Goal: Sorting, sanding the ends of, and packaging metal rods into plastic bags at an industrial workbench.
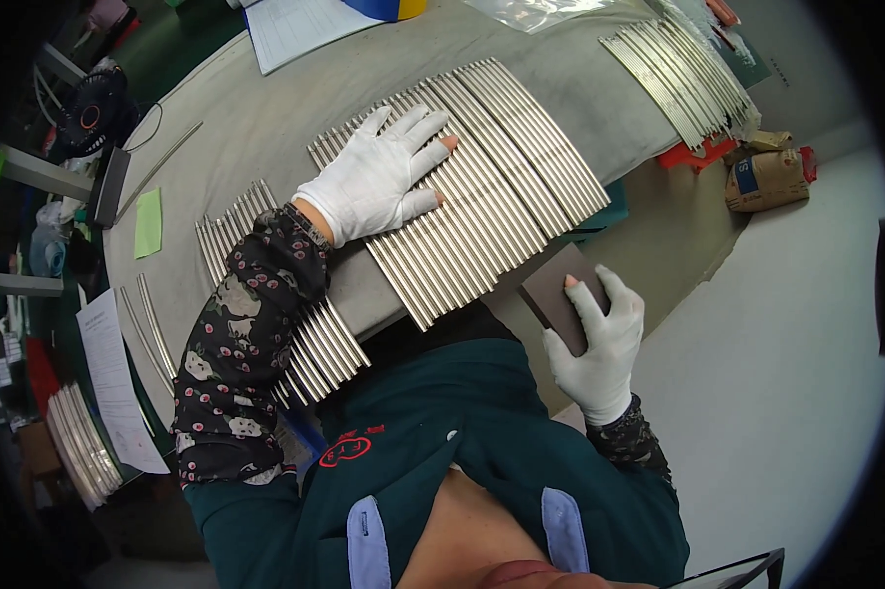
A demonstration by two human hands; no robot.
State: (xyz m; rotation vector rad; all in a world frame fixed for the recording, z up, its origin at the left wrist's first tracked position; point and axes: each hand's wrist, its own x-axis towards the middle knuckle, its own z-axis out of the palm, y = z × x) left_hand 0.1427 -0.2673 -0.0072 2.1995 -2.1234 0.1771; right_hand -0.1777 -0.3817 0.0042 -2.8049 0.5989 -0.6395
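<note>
The rods (462,187) — a flat row of thin shiny metal bars — lie side by side across the middle of the grey table (266,108), their near ends poking just past its near edge, and that overhang is the weak spot: I judge a sideways push could roll the outer bars apart or tip a few off the edge, since nothing but the palm seems to pin them. The left hand (379,177), in a white glove with bare fingertips, lies flat and spread on the row's left half, pressing down and gripping nothing. The right hand (599,339), gloved likewise, is off the table past the near edge, closed on a dark block (560,294) held by thumb and fingers; the block hangs just beside the rod ends, not touching them. If it slips in the glove, it would fall clear of the table. More rods (305,334) lie under the left forearm toward the left edge, and another batch (683,69) sits near the far right corner.
</note>
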